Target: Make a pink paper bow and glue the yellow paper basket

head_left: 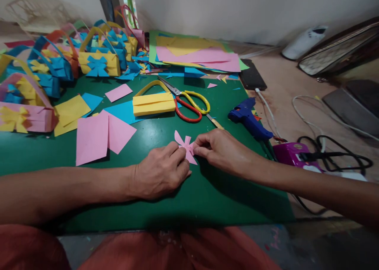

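Observation:
A pink paper bow lies on the green tabletop between my hands. My left hand has its fingers closed on the bow's left side and rests on the table. From the right, my right hand pinches the bow's right edge between thumb and forefinger. Just beyond the bow are scissors with one yellow and one red handle loop. Beside them sits a small yellow paper bag with a strip handle, partly on blue paper. Pink paper pieces lie to the left.
Finished paper bags with bows crowd the back left. Coloured sheets are stacked at the back, near a dark phone. On the right are a blue glue gun, a purple box and loose cables.

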`<action>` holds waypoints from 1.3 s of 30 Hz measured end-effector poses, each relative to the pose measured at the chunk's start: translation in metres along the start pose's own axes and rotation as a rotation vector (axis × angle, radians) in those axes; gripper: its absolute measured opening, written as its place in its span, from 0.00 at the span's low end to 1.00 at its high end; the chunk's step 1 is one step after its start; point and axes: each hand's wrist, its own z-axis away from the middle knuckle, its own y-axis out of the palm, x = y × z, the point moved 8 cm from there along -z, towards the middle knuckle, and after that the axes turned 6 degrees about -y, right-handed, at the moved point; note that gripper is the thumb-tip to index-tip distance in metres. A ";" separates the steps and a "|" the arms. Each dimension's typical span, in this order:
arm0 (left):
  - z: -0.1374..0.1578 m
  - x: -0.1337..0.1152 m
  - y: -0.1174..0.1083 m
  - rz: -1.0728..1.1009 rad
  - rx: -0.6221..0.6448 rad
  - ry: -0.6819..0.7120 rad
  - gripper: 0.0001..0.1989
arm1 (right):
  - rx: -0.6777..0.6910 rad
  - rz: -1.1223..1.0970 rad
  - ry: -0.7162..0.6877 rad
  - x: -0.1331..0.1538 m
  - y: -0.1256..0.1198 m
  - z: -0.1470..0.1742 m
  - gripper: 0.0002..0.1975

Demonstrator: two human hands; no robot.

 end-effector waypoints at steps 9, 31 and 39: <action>0.000 0.000 0.001 0.012 0.016 -0.006 0.12 | -0.013 -0.028 -0.001 -0.006 0.001 -0.002 0.09; 0.001 0.001 0.003 0.021 0.028 -0.005 0.14 | 0.001 0.159 -0.012 0.004 -0.001 -0.004 0.11; 0.001 0.001 0.004 0.018 0.049 -0.006 0.13 | 0.010 0.267 -0.016 0.010 -0.002 -0.004 0.10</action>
